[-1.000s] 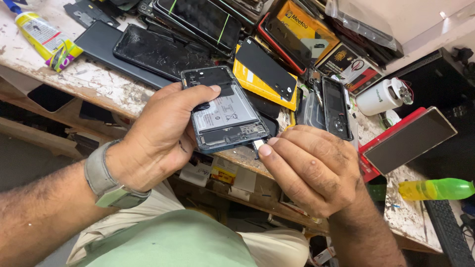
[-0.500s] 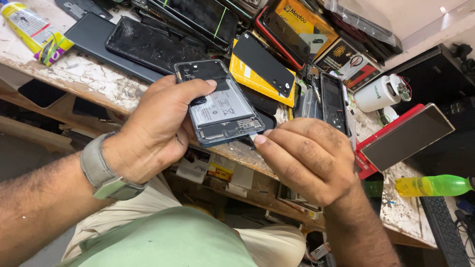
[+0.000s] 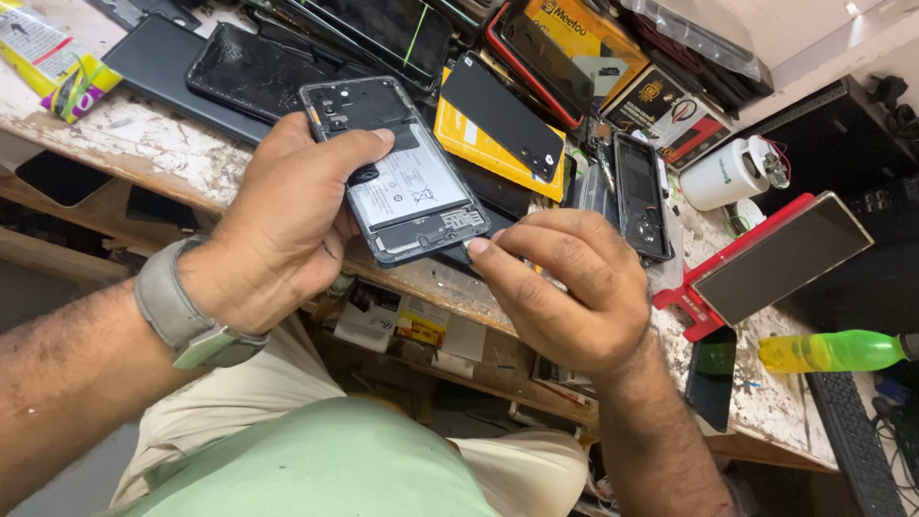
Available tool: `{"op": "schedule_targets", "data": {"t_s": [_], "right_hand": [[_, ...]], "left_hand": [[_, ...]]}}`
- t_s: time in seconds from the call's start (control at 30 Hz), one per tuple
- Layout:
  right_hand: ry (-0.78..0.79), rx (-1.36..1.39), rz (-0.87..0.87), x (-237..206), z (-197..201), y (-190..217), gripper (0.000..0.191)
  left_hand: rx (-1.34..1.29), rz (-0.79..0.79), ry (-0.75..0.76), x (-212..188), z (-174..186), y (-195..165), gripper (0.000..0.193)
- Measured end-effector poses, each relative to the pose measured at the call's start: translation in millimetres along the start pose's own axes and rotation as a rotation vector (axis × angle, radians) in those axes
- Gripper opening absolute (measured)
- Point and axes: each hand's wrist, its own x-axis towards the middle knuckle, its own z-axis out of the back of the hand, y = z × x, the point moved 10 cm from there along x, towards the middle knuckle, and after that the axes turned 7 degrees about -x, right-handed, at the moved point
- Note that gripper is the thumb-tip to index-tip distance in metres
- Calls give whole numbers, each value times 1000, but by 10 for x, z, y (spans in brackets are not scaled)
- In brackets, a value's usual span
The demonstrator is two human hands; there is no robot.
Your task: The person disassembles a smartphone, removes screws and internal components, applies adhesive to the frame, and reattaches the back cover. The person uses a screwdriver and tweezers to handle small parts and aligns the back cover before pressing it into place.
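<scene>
Hands: left hand (image 3: 287, 225) grips an opened phone (image 3: 397, 172) with its back cover off, thumb laid across the upper part; right hand (image 3: 565, 282) is pinched at the phone's lower corner, fingertips closed together, though whether they hold a small tool or part cannot be told
Phone: held in the air just above the front edge of the desk (image 3: 153, 158); battery and lower board face up; tilted toward the camera
Wrist: one grey watch (image 3: 187, 321) on the left forearm
Desk: worn and paint-flecked; crowded with dark phone panels and screens, too overlapped to count exactly; one yellow flat box (image 3: 459, 139) under a black back cover (image 3: 503, 115); one further opened phone frame (image 3: 639, 196) to the right
Also in view: one white cylindrical container (image 3: 723, 174); one red-edged stand with a dark panel (image 3: 775, 258); one green-and-yellow bottle (image 3: 833, 351) lying on its side; one keyboard (image 3: 852, 450) at the lower right
Risk: in my judgement, pressure at the corner could slip onto the exposed board or battery and damage it; the phone, gripped by one hand over the desk's edge, could drop to the shelf below if the grip shifts; a small loosened part could vanish among the clutter
</scene>
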Motion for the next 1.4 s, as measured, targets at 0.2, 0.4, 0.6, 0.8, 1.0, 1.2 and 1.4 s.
{"op": "schedule_targets", "data": {"t_s": [0.2, 0.4, 0.6, 0.8, 1.0, 1.2, 1.4], "right_hand": [[-61, -159, 250, -142, -58, 65, 18], [-335, 10, -146, -185, 131, -272, 13], [-763, 949, -1071, -1002, -516, -686, 8], [-939, 1313, -1224, -1108, -943, -609, 5], [-983, 1367, -1264, -1093, -1008, -622, 5], [-986, 1331, -1290, -1091, -1107, -623, 6], [-1056, 1360, -1307, -1077, -1159, -618, 5]], "left_hand": [[-2, 8, 3, 11, -13, 55, 18], [-140, -99, 43, -13, -76, 45, 23], [-208, -362, 128, -146, -295, -121, 40], [-162, -526, 203, -283, -405, -194, 50], [-135, -586, 177, -276, -331, -139, 54], [-140, -582, 159, -245, -305, -75, 55], [-150, -587, 148, -229, -278, -50, 54]]}}
